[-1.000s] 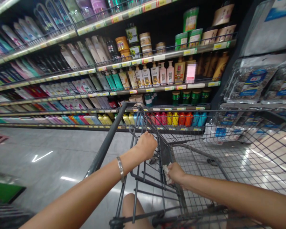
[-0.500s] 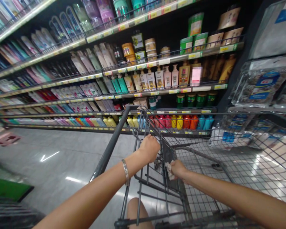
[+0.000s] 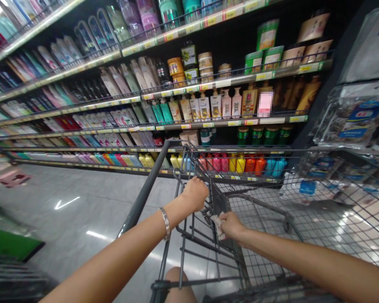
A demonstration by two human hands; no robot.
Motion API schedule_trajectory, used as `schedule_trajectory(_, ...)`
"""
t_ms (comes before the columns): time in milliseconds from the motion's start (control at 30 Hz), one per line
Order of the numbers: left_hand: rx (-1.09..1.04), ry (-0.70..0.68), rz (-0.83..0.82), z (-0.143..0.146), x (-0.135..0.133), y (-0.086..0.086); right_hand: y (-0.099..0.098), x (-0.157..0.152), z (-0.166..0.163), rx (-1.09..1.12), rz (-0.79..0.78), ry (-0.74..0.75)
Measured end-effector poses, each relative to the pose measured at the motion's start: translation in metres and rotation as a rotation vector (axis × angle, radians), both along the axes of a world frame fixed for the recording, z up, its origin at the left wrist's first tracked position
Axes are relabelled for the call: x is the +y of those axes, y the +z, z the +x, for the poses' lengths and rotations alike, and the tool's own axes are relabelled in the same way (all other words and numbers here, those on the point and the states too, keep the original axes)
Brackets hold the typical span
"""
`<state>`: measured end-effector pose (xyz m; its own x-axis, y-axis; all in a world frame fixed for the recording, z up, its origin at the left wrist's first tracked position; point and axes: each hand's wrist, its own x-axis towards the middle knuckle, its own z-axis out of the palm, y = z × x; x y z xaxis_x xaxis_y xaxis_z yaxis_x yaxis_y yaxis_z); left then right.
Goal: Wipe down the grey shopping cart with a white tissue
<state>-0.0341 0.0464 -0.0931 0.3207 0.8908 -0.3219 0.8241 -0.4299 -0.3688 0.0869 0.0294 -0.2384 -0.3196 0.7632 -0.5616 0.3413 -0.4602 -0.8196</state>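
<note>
Centre of frame: the left hand [image 3: 195, 193], a silver bracelet [image 3: 166, 222] on its wrist, has its grip closed over the top wire of the folding seat flap [image 3: 215, 201] of a grey wire shopping cart [image 3: 146, 197]. Just below and to the right, the right hand [image 3: 231, 224] holds in its grip a crumpled white wipe [image 3: 217, 223], pressed against the flap's dark panel. Upper half: store shelves [image 3: 208, 88] stocked with bottles and jars. Left: glossy grey floor [image 3: 66, 198].

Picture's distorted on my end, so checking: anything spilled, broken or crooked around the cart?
Nothing stands out. The cart looks intact, bottles stand in rows, the floor shows only glare. The left hand grips the cart; right hand holds a crumpled white tissue.
</note>
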Motion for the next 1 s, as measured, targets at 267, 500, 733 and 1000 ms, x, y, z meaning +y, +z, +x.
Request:
schedule_trajectory(267,-0.108,-0.039,0.032,-0.007,0.011,-0.004,0.036,-0.019,0.003,0.193,0.138,0.107)
schedule_trajectory(500,-0.303,-0.102,0.05,-0.019,-0.018,0.036,0.072,-0.029,-0.001,0.35,0.382,0.189)
schedule_trajectory(733,-0.441,0.1,0.249,-0.051,-0.067,0.051,0.093,-0.043,-0.01,0.376,0.564,0.161)
schedule_trajectory(1000,-0.426,0.688,0.145,-0.044,-0.08,0.039,0.082,-0.056,-0.001,0.263,0.948,0.369)
